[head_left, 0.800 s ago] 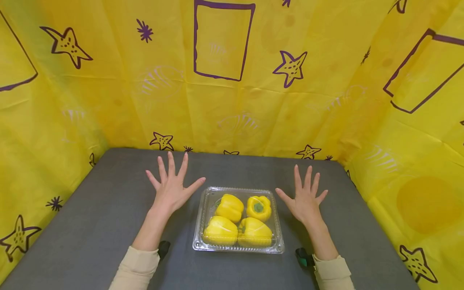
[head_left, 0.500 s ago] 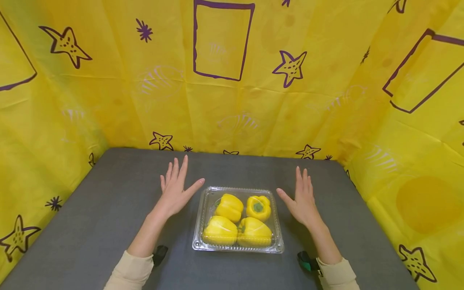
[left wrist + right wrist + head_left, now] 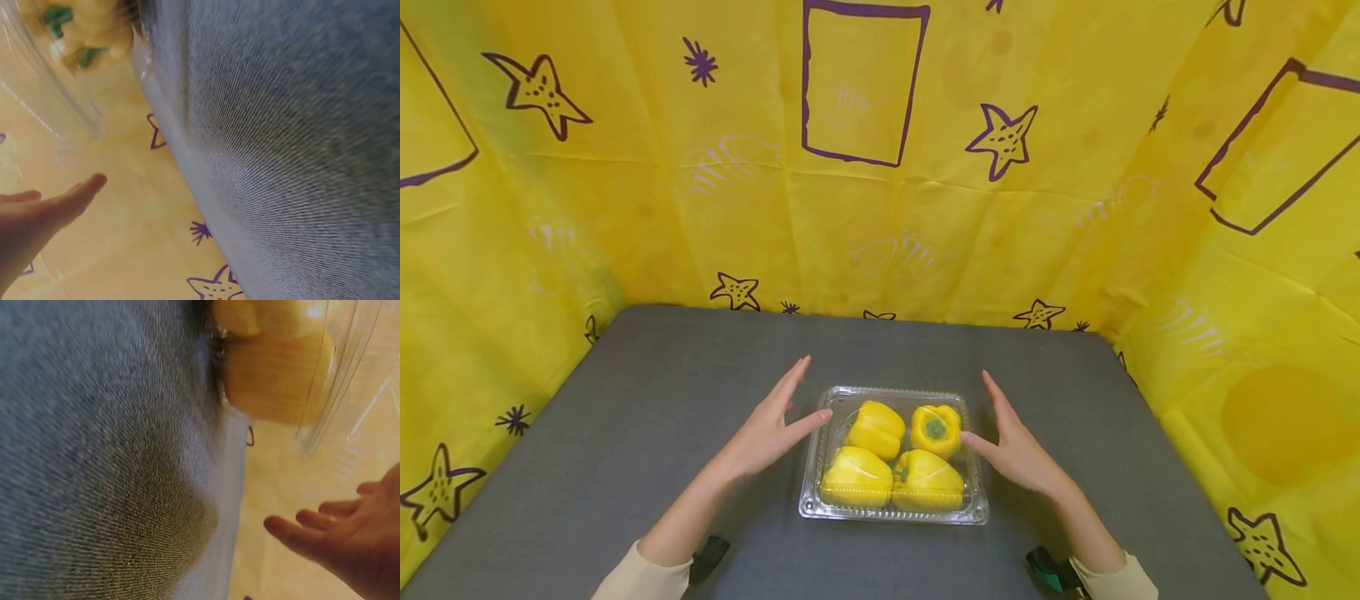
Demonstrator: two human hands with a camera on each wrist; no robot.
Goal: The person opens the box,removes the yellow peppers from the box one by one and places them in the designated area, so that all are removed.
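A clear plastic clamshell box (image 3: pixel 820 425) sits on the table, its lid down over several yellow bell peppers (image 3: pixel 857 477). One pepper (image 3: pixel 936 430) at the back right shows its green stem. My left hand (image 3: pixel 767 433) hovers at the box's left side, fingers straight, thumb near the rim. On the other side, my right hand (image 3: pixel 1018 454) is held with straight fingers, its thumb over the right edge in the head view. Whether either thumb touches the plastic I cannot tell. Both wrist views show the box apart from the visible fingers.
The dark grey table (image 3: pixel 662 375) reaches back to a yellow curtain (image 3: pixel 700 208) printed with starfish and other drawings. The curtain also stands along the left and right sides. A dark strap (image 3: pixel 709 558) is at the left wrist, another strap (image 3: pixel 1047 568) at the right.
Both hands have come inward and nearer the person, towards the box's sides. Their fingers, spread wide before, are now closer together with the palms turned inward. The box has not moved.
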